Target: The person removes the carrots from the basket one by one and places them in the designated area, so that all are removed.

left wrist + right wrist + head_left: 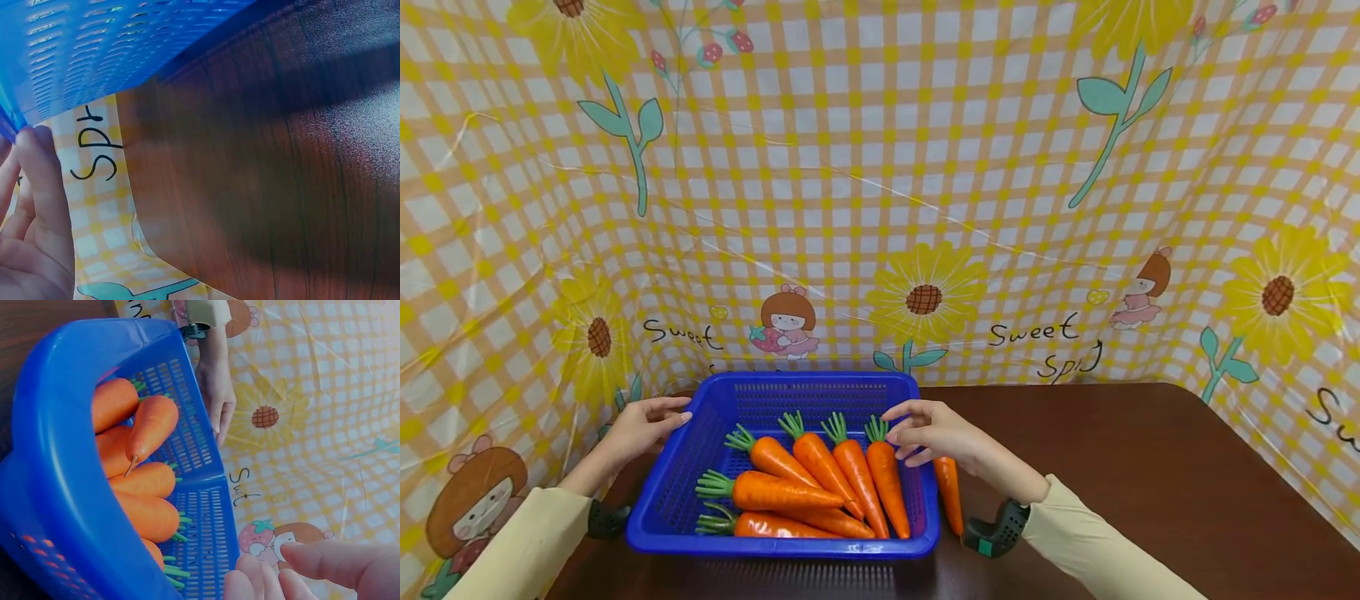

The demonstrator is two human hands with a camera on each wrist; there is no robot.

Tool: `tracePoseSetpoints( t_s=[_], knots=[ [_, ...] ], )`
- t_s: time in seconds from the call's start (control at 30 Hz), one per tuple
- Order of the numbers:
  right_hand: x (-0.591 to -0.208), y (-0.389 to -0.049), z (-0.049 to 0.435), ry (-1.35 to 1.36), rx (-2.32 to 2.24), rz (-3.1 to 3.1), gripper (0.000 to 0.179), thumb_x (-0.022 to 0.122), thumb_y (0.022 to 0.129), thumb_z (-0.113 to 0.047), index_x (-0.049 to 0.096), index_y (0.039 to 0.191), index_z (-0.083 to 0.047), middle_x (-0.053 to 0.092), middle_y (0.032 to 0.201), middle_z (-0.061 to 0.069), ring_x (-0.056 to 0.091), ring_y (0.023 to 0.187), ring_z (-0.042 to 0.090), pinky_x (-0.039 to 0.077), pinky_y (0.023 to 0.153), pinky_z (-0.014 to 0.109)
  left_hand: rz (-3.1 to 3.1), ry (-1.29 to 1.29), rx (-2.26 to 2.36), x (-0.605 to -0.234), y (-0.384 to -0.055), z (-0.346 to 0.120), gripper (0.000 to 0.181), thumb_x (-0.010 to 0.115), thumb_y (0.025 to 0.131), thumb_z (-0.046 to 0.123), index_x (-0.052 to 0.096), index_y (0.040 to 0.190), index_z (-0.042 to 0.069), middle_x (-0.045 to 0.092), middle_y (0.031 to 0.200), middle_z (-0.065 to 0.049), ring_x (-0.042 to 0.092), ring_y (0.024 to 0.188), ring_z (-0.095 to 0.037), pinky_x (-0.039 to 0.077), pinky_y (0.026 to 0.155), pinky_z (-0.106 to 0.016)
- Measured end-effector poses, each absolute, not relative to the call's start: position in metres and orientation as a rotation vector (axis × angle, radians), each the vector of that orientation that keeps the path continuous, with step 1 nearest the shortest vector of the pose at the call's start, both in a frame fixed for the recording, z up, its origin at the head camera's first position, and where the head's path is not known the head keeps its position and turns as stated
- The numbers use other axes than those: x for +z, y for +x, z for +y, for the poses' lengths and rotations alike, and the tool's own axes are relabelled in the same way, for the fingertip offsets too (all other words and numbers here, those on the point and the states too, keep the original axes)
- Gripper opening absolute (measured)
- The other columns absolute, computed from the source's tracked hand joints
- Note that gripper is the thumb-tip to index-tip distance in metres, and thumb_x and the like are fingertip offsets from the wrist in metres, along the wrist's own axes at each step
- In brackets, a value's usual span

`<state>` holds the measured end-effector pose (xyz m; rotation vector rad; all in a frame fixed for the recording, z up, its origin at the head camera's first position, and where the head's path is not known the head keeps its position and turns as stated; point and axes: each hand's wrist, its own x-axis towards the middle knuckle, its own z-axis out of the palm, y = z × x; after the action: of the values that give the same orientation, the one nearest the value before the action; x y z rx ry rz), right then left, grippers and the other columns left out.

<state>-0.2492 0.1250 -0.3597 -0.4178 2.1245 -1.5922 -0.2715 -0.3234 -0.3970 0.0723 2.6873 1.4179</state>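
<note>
A blue plastic basket (782, 546) with slotted walls stands on the table, holding several orange carrots (786, 490) with green stem tops. My left hand (638, 429) is at the basket's left rim, its fingertips touching the edge in the left wrist view. Above the right rim hovers my right hand (936, 433), fingers loosely bent with nothing between them. The nearest carrot to it is the rightmost one (889, 492) in the basket. Outside the right wall lies another carrot (950, 496), its upper end hidden by the right hand.
The dark brown wooden table (1112, 467) extends to the right of the basket. A checked cloth (917, 167) printed with sunflowers hangs as a wall behind the table and on both sides. The basket's back stands close to this cloth.
</note>
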Motion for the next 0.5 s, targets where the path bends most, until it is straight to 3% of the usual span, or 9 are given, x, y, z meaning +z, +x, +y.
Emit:
tracePoseSetpoints(
  t_s=[0.33,0.5],
  knots=[
    [-0.359,-0.25,0.115,-0.403,-1.586,2.121,0.044,0.06,0.09,-0.01,0.05,0.131,0.006,0.069,0.101,0.009,0.067,0.079,0.017,0.058,0.073,0.034,2.639,0.171,1.438,-0.401,-0.268,-0.329,0.06,0.054,0.099,0.032,0.036,0.146,-0.001,0.06,0.091,-0.007,0.051,0.064,-0.011,0.053,0.057,-0.033],
    [-0.359,-0.247,0.111,-0.454,-1.581,2.104,0.046,0.059,0.091,-0.011,0.048,0.132,0.008,0.07,0.103,0.01,0.067,0.078,0.015,0.058,0.076,0.039,2.67,0.142,1.45,-0.404,-0.266,-0.327,0.061,0.054,0.099,0.035,0.038,0.145,-0.002,0.061,0.092,-0.007,0.055,0.064,-0.012,0.052,0.057,-0.033]
  ],
)
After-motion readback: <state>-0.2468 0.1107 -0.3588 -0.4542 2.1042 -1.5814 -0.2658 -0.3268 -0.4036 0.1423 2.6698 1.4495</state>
